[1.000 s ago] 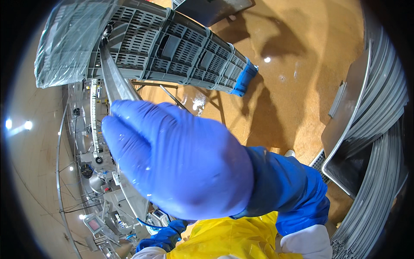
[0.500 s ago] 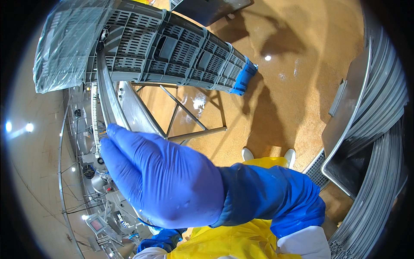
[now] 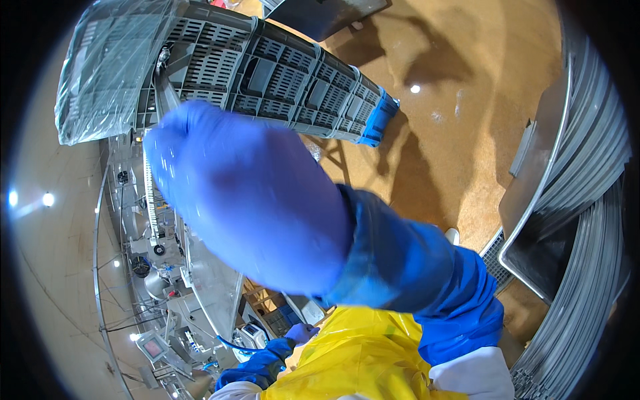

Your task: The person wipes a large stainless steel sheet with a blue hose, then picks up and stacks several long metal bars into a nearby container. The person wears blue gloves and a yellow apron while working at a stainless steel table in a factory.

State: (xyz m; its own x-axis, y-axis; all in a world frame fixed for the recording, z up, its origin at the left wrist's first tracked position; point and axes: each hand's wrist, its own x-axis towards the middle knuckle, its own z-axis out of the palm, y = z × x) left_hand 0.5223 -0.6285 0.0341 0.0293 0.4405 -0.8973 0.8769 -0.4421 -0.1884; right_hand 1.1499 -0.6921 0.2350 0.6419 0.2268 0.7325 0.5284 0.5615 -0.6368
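Note:
My right hand [image 3: 247, 193], in a blue-violet glove, is raised close to the camera and smeared by motion. Its fingers look curled and pressed together; whatever they may hold is hidden. Beyond the fingertips a metal bar [image 3: 167, 93] slants up to a fitting against the grey crates, and I cannot tell whether the hand touches it. Low in the view, my left hand [image 3: 302, 333], gloved alike, hangs beside the yellow apron [image 3: 360, 353], near a small device with a screen [image 3: 254, 331]. Its fingers are too small to make out.
Grey slotted crates [image 3: 277, 73], partly under clear plastic film [image 3: 110, 73], stand beyond the hand, with a blue piece [image 3: 379, 120] at one end. Metal machinery [image 3: 157, 287] fills the left. Right, a metal-edged cart [image 3: 537, 193] stands by stacked grey strips [image 3: 587, 267]. The floor [image 3: 460, 153] is tan.
My right hand has risen toward the crates and now covers most of the metal bar. My left hand, hidden before, has come into sight at the lower middle.

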